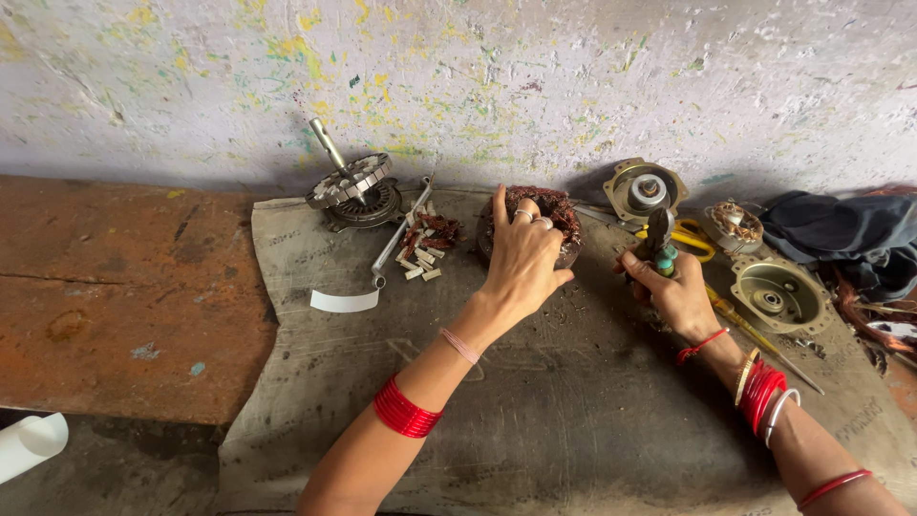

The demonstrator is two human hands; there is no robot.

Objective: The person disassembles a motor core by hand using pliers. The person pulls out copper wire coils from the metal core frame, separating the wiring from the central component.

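Left hand [522, 258]: fingers spread wide and laid over the stator [559, 212], palm down, rings showing, index finger pointing up at the wall.
Right hand [676, 291]: closed around pliers [659, 247] with green grips, nose pointing up, just right of the stator.
Stator: round, wound with reddish copper wire, sitting on the mat [535, 401] near the wall, half hidden under the left hand.
Left of it: heap of white slips and copper scraps [423, 247], a spanner [399, 237] lying beside them, a curled white strip [344, 302] nearer me.
Further left: rotor [350, 182] with its shaft tilted up.
Right side: metal end cover [648, 190] by the wall, second cover [778, 294] past the right hand, small wound coil [734, 225], yellow-handled tool [690, 239], screwdriver [755, 334], dark cloth [841, 234].
Underneath: rusty slab [115, 287] to the left of the mat.
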